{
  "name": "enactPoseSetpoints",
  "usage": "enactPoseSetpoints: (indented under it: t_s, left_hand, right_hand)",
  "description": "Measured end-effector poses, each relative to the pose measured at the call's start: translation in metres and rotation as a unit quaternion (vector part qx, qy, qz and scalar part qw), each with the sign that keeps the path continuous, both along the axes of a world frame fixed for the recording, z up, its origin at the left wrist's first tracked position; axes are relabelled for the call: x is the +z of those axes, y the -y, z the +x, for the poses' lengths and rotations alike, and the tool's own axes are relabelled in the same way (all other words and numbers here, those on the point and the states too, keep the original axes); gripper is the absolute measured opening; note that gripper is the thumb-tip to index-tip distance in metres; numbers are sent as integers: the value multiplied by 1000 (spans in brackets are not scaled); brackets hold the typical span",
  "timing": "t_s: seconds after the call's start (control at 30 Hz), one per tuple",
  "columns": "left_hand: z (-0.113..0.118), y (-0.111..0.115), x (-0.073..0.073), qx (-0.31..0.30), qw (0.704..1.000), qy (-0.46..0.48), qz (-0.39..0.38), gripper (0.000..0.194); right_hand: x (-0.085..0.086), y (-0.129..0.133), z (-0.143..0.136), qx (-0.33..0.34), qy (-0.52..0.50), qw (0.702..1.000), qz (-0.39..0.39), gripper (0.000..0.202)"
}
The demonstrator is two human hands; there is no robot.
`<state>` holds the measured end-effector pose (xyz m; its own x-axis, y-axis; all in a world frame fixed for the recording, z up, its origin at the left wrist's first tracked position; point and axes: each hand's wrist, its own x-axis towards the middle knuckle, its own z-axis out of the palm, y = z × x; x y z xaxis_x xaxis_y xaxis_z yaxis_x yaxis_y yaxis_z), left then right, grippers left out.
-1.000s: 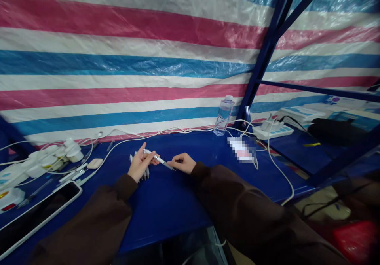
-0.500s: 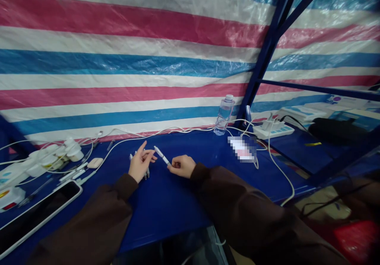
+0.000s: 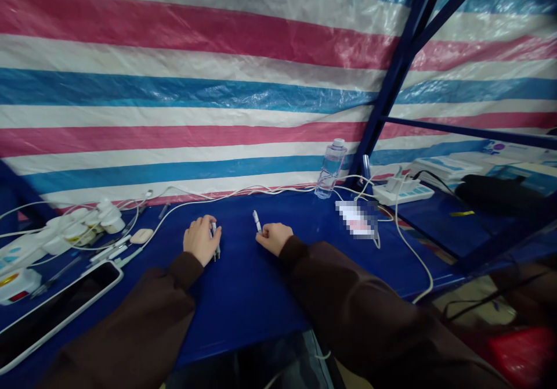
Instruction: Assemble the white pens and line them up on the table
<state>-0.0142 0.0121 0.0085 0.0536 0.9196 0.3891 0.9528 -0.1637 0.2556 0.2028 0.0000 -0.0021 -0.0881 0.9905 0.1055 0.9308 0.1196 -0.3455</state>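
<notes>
My right hand [image 3: 275, 238] is closed on a white pen [image 3: 257, 223], which points up and away from the fingers, low over the blue table. Farther left, my left hand [image 3: 201, 241] lies palm down with its fingers curled round several white pens [image 3: 216, 252] on the table. The pens' lower tips stick out past the thumb, while most of their length is hidden under the hand. A gap of bare blue tabletop [image 3: 237, 278] separates the two hands.
A phone [image 3: 61, 313], an earbud case [image 3: 141, 236] and a power strip [image 3: 26, 252] with chargers lie on the left. A water bottle [image 3: 331, 168] stands at the back. White cables run along the striped sheet, and another power strip [image 3: 404, 191] is on the right.
My left hand has turned palm down and closed over the pens. My right hand has moved slightly right with the white pen, drawing away from the left hand; the pen now points more straight ahead.
</notes>
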Motion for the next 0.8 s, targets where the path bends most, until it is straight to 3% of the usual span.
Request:
enactPoseSetpoints:
  t_s: [0.3,0.6,0.8]
  left_hand:
    - [0,-1,-2,10,997,-40,-64,26]
    - [-1,-3,-6,-21,996,-75,-51,29]
    - [0,1,-4,14,993,-115,-29,31]
  right_hand:
    - [1,0,-1,0,25,999,-20,31]
    - [1,0,0,17,24,999,-17,31]
    - [2,0,0,15,22,999,-17,33]
